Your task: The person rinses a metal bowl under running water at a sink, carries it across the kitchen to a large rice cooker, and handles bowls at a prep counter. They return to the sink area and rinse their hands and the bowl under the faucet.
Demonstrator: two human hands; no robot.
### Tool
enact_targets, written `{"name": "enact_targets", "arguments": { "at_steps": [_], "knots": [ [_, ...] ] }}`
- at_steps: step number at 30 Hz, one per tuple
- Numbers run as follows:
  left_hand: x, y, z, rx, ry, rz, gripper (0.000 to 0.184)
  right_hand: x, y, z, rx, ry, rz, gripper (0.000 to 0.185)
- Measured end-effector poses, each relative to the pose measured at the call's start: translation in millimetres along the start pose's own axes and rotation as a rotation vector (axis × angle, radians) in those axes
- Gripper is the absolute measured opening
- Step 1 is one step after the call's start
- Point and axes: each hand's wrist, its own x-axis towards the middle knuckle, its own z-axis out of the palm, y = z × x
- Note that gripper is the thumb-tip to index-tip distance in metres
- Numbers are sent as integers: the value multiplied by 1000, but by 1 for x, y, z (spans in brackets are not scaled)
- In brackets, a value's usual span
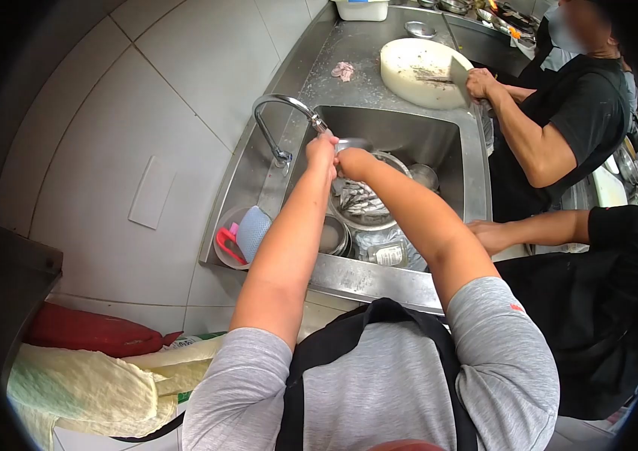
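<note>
Both of my hands are together over the metal sink point(428, 129), just under the spout of the curved tap point(280, 101). My left hand point(322, 152) is closed close to the tap's outlet. Beside it, my right hand point(354, 163) is bent with its fingers curled inward. Whatever lies between the fingers is hidden. Below them a metal bowl point(398, 163) holds several small silvery fish point(360, 201). Behind the right hand is the rim of another metal dish point(354, 143). Stacked bowls point(332, 235) and a clear plastic container point(388, 254) sit nearer me in the sink.
At the left corner, a tub point(223, 255) holds a blue sponge point(253, 231) and a red-handled item point(224, 243). A co-worker on the right holds a cleaver point(459, 74) over a round chopping board point(417, 68). Another person's arm point(537, 229) reaches near the sink's right edge.
</note>
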Motion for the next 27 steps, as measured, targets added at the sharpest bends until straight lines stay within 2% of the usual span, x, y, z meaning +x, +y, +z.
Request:
{"name": "enact_targets", "arguments": {
  "at_steps": [2, 4, 5, 6, 7, 8, 9, 10, 13, 14, 17, 18, 19, 21, 22, 24, 27],
  "knots": [
    [-9, 3, -2, -29, 12, 95, 13, 18, 8, 26, -232, 99, -88, 29],
    [-14, -3, -2, -99, 67, 269, 10, 11, -5, 9, -71, 159, 23, 29],
    [-12, -8, -7, 26, 114, 385, 16, 7, -13, 1, 9, 189, 78, 29],
    [-4, -19, -14, 152, 162, 499, 23, 31, 2, 22, 365, 274, 171, 26],
    [-9, -17, -18, 279, 208, 612, 30, 30, -1, 13, 736, 246, 235, 27],
    [-18, -18, -23, 233, 153, 540, 33, 27, -3, 4, 1108, 206, 301, 27],
    [-24, -24, -30, 226, 131, 561, 32, 26, -6, -4, 1479, 159, 366, 28],
    [-28, -30, -34, 220, 106, 584, 32, 31, -2, -8, 1738, 166, 398, 33],
    [-55, -51, -51, 248, 10, 574, 29, 29, -5, -24, 2094, 129, 678, 39],
    [-62, -60, -57, 276, -20, 550, 29, 11, -14, -34, 1910, 153, 677, 39],
    [-85, -82, -76, 469, -61, 567, 26, -9, -13, -30, 1229, 30, 279, 35],
    [-93, -87, -82, 552, -65, 586, 25, 3, -2, -9, 859, 146, 104, 27],
    [-100, -92, -89, 616, -100, 616, 24, 1, -5, -9, 518, 38, 59, 27],
    [-114, -97, -105, 745, -171, 678, 23, -13, -13, 5, 39, 36, -44, 27],
    [-124, -95, -111, 747, -218, 617, 24, -17, -11, 15, -30, 86, -22, 27],
    [-139, -95, -127, 894, -280, 742, 24, -26, -8, 34, -170, 186, 15, 27],
    [-157, -97, -148, 1037, -340, 861, 26, -44, -3, 44, -120, 243, 19, 25]
  ]
}}
